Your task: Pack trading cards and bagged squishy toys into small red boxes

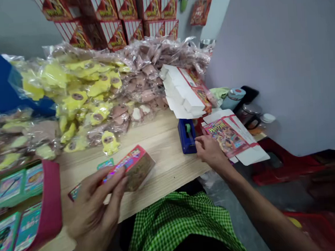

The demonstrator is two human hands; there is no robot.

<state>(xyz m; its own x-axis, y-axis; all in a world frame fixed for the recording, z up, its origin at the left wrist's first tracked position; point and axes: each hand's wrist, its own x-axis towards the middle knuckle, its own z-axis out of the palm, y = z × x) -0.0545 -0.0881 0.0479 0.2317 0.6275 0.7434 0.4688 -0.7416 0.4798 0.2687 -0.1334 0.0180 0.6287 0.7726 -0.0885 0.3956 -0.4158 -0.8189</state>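
My left hand (pixel 94 207) grips a small red printed carton (pixel 133 167) just above the wooden table (pixel 165 171), fingers wrapped round its near end. A green card (pixel 105 164) lies on the table behind the carton. My right hand (pixel 209 151) reaches to the table's right edge, fingers curled against a blue tape dispenser (pixel 187 135); whether it pinches tape I cannot make out. Flat unfolded cartons (pixel 233 136) lie just right of that hand.
Bags of yellow plush toys (pixel 79 93) and pinkish-brown ones (pixel 149 73) pile across the back of the table. A stack of folded white cartons (pixel 185 91) leans beside them. A red tray of green card packs (pixel 21 204) sits left. Red boxes (pixel 120 18) line the wall.
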